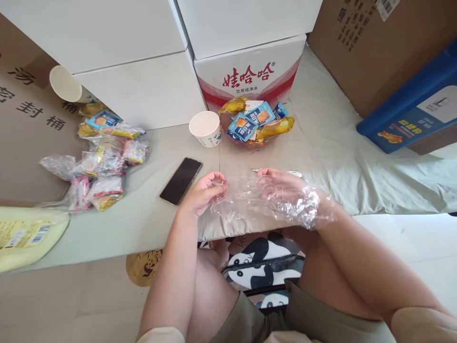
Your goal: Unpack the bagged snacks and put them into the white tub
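A crinkled clear plastic bag (243, 202) stretches between my hands at the front edge of the cloth-covered table. My left hand (206, 191) pinches its left end between thumb and fingertips. My right hand (283, 183) shows through the plastic, which covers the fingers and bunches around the wrist. The fingers of that hand are apart and slightly bent, and the hand seems to be inside the bag. Just behind it lies a thin, light-coloured object (294, 174), mostly hidden by the hand. A black phone (181, 181) rests left of my left hand.
Behind my hands stand a paper cup (205, 129) and a bowl (246, 141) of wrapped snacks. Packaged snacks (102, 162) are piled at left, near another paper cup (66, 85). White cartons (250, 71) close off the back. A blue container (410, 105) leans at right.
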The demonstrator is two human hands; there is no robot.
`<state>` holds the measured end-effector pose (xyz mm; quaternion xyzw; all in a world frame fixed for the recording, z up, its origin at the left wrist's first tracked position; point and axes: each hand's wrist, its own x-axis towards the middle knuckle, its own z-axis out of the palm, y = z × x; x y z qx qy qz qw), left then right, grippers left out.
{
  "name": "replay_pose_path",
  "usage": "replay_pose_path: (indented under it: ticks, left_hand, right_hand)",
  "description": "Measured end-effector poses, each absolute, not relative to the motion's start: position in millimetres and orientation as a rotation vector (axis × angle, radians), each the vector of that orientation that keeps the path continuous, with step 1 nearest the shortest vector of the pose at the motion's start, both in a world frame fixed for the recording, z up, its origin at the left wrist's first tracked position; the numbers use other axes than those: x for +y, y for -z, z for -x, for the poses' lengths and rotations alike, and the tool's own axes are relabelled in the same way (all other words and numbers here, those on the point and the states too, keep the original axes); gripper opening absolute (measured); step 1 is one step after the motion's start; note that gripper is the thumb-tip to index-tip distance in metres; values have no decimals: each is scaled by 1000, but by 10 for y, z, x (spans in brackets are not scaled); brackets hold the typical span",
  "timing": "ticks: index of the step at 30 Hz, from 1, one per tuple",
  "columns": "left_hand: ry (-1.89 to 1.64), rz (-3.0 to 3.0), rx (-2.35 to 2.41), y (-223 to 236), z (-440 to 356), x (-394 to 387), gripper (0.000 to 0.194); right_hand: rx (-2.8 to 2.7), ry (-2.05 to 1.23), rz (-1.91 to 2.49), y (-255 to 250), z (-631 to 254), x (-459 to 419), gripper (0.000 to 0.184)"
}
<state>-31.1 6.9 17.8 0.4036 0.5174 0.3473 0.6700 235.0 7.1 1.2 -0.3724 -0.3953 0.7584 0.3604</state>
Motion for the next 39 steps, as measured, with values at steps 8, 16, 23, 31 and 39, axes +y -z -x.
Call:
replay_pose_path:
  ticks: [8,16,23,31,39]
  left_hand:
    - [-768,-988,1205,-152,258,74,32]
    - [-769,-1145,1257,-25,28,77,27]
    - [-867,-1097,1213,-82,10,81,39]
    - [-1171,-666,869,-157,84,62,53]
    - [-856,-731,971,4,-214,26,44]
  right_hand:
    - [-1010,-2158,933,73,-2104,1,32]
    - [-1285,-2114,1018,35,-1921,-63,26]
    - [-1376,-2306,983,-29,-1984,-129,39]
    - [-1482,-2002,859,-47,-1985,-137,26]
    - [-1259,-1775,1029,-25,-1940,-106,30]
